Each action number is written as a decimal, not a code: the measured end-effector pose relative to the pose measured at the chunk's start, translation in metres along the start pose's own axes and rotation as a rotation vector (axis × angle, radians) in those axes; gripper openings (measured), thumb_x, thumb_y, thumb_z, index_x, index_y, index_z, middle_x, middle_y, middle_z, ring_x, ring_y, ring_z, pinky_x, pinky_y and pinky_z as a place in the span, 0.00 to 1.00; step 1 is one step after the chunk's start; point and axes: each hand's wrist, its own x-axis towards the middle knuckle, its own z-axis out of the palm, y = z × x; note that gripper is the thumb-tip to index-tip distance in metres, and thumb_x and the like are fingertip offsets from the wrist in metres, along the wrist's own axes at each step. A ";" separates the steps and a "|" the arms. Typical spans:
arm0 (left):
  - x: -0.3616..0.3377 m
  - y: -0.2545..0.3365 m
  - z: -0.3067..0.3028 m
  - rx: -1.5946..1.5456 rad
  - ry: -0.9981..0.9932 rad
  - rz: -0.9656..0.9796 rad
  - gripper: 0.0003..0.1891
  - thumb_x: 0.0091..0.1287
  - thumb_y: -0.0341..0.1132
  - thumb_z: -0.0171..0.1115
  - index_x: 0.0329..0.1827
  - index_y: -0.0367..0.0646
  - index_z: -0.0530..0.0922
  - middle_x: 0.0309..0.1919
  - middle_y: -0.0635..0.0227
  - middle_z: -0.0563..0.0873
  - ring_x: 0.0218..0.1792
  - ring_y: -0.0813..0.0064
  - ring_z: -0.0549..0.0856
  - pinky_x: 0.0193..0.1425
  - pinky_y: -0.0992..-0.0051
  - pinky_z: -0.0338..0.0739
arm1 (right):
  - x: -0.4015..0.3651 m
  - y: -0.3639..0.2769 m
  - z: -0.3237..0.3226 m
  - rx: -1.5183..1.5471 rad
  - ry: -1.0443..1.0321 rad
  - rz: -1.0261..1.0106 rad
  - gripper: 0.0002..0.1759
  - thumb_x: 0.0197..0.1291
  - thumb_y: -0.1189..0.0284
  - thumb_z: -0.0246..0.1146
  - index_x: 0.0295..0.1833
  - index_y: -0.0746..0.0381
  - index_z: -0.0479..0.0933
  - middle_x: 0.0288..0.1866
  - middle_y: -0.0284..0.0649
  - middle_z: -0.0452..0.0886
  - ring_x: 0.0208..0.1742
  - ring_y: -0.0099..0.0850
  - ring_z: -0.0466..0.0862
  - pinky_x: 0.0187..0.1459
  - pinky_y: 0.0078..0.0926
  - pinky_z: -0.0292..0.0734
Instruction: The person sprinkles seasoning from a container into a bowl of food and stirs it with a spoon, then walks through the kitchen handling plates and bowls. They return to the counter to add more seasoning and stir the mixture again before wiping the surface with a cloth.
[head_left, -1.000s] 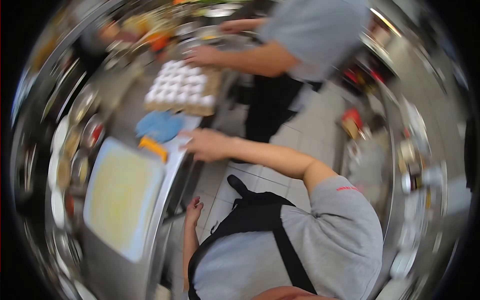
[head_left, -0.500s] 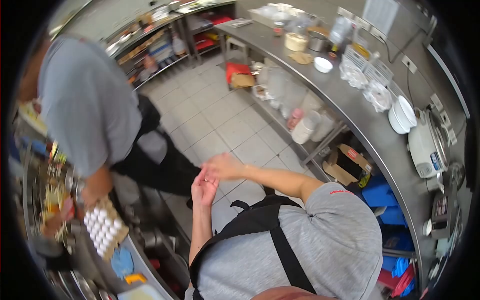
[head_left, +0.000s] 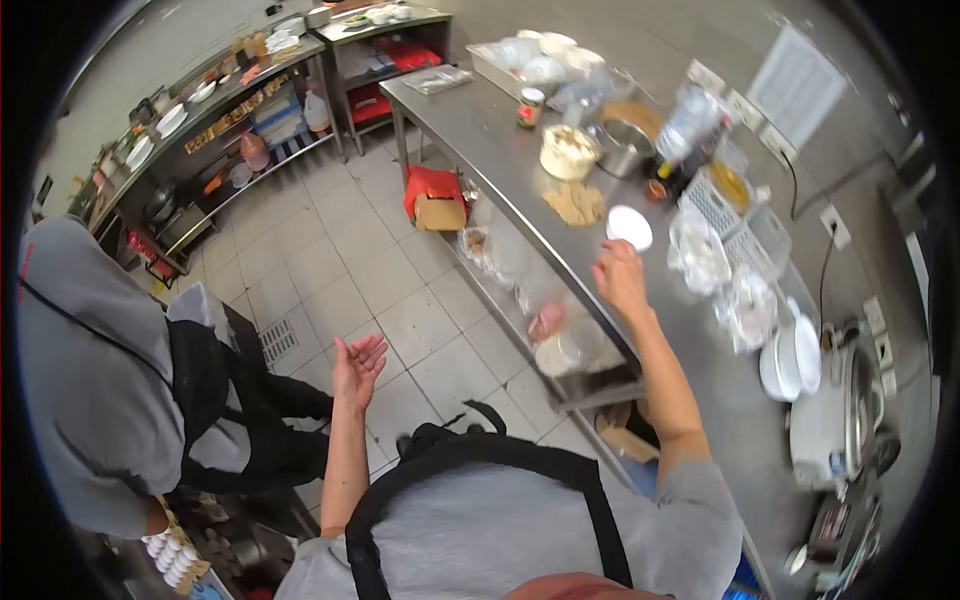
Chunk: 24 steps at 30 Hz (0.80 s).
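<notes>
My left hand [head_left: 358, 372] is held out over the tiled floor, palm up, fingers loosely spread, with nothing in it. My right hand [head_left: 621, 277] is over the near edge of the steel counter [head_left: 690, 345], back of the hand up and fingers loosely bent. Its fingertips are right at the near rim of a small white bowl [head_left: 629, 227]. Beside the bowl lies a flat tan piece [head_left: 575, 203], possibly cardboard. Behind that stand a tub with pale contents [head_left: 569, 152] and a metal pot [head_left: 626, 148].
A person in grey [head_left: 95, 350] stands at my left, a hand by an egg tray [head_left: 172, 560]. Along the counter are bagged items [head_left: 745, 308], white containers [head_left: 790, 360], a rice cooker [head_left: 828, 430] and a jar [head_left: 530, 107]. A red bag [head_left: 432, 190] sits under the counter.
My hands have come apart from each other. The right has reached out to the bowl on the counter, while the left stays low, palm up. My view has turned rightward, toward the counter.
</notes>
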 end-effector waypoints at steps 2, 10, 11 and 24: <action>0.033 0.009 0.003 0.013 0.040 -0.008 0.29 0.69 0.60 0.41 0.50 0.42 0.74 0.50 0.56 0.81 0.53 0.62 0.79 0.54 0.67 0.73 | 0.030 0.022 -0.002 -0.009 0.025 0.018 0.05 0.43 0.76 0.66 0.28 0.62 0.76 0.52 0.42 0.75 0.58 0.42 0.70 0.53 0.42 0.66; 0.210 0.099 0.014 0.104 0.047 0.062 0.21 0.71 0.51 0.46 0.52 0.42 0.72 0.49 0.55 0.81 0.45 0.64 0.84 0.43 0.71 0.81 | 0.142 0.046 -0.023 -0.176 0.163 -0.003 0.07 0.41 0.78 0.67 0.28 0.64 0.75 0.51 0.42 0.76 0.59 0.44 0.70 0.53 0.43 0.65; 0.235 0.110 0.021 0.121 0.036 0.054 0.21 0.71 0.50 0.46 0.52 0.41 0.72 0.48 0.56 0.81 0.44 0.64 0.84 0.43 0.71 0.81 | 0.152 0.050 -0.026 -0.171 0.184 0.001 0.08 0.40 0.78 0.67 0.28 0.64 0.75 0.52 0.43 0.76 0.58 0.45 0.71 0.53 0.43 0.65; 0.492 0.232 0.200 0.525 -0.462 -0.002 0.18 0.72 0.46 0.46 0.52 0.42 0.72 0.42 0.63 0.84 0.40 0.74 0.84 0.42 0.76 0.77 | 0.167 0.113 -0.051 -0.651 0.434 0.550 0.06 0.49 0.77 0.64 0.30 0.68 0.73 0.49 0.52 0.78 0.54 0.49 0.74 0.55 0.42 0.67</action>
